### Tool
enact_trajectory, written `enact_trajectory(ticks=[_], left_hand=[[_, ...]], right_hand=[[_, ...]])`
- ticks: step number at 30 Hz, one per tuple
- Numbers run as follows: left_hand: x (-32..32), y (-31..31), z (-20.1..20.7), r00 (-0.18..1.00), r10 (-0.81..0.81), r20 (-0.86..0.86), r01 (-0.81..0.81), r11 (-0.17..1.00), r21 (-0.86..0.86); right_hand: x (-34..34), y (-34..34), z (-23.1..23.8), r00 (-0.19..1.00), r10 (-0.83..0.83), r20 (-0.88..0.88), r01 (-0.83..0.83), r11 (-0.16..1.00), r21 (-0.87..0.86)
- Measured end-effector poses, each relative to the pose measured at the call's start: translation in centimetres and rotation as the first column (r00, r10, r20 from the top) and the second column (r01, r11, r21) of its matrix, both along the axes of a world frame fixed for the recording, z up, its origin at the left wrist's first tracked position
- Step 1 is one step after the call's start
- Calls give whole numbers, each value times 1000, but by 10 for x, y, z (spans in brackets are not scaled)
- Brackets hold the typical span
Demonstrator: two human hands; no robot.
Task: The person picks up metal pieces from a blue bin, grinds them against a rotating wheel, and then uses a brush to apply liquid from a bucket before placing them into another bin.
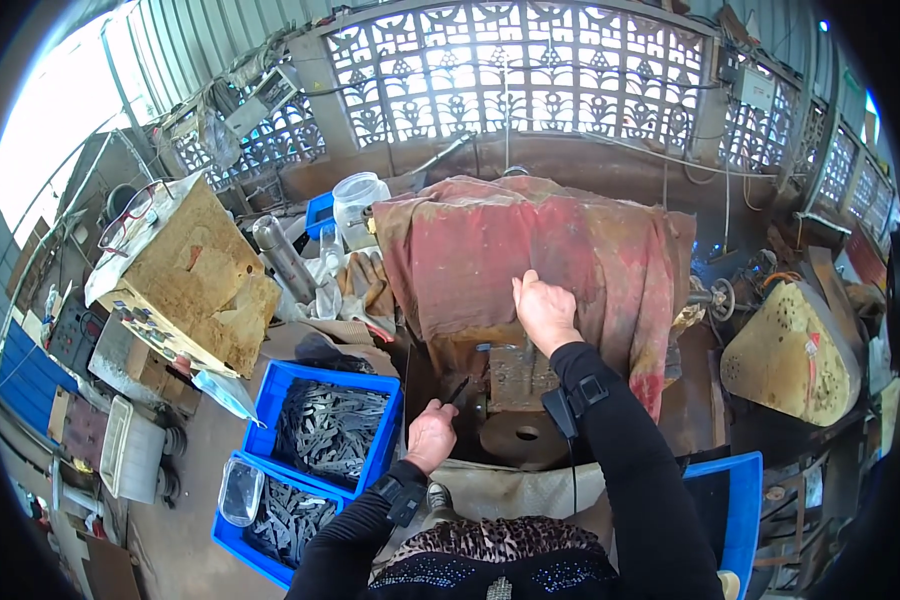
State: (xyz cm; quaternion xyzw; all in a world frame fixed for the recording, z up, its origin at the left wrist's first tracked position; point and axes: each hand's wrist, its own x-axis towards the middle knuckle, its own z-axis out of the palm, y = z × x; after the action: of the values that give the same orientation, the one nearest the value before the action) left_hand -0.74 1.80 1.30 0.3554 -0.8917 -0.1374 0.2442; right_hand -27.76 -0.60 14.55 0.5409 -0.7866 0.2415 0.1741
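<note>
The left hand pinches a dark stick low, leaving its tip free; the right hand curls at red cloth, grip hidden.

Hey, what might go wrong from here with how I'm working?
The loose cloth draped over the machine, at the right hand, may slip down. The cable dangling below that wrist might snag. The left hand, holding a thin dark piece near the machine, could get pinched.
</note>
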Motion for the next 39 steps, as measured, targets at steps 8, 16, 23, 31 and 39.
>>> enact_trajectory(ticks=[8, 16, 23, 31, 39], left_hand=[[1, 4, 0, 998, 63, -14, -62, 998, 21], [2, 2, -1, 996, 77, -43, -79, 996, -32], [1, 2, 0, 991, 93, -96, -93, 996, 7], [7, -2, -7, 972, 155, -176, -147, 987, 61], [4, -5, -14, 944, 100, -315, -80, 994, 75]], right_hand=[[3, 1, 0, 1000, -4, 15, 3, 999, 37], [4, 2, 2, 999, -6, 47, 4, 999, 36], [2, 1, 3, 999, -19, 48, 16, 998, 62], [7, 4, 7, 993, -29, 119, 19, 996, 84], [4, 5, 2, 994, -50, 94, 42, 996, 84]])
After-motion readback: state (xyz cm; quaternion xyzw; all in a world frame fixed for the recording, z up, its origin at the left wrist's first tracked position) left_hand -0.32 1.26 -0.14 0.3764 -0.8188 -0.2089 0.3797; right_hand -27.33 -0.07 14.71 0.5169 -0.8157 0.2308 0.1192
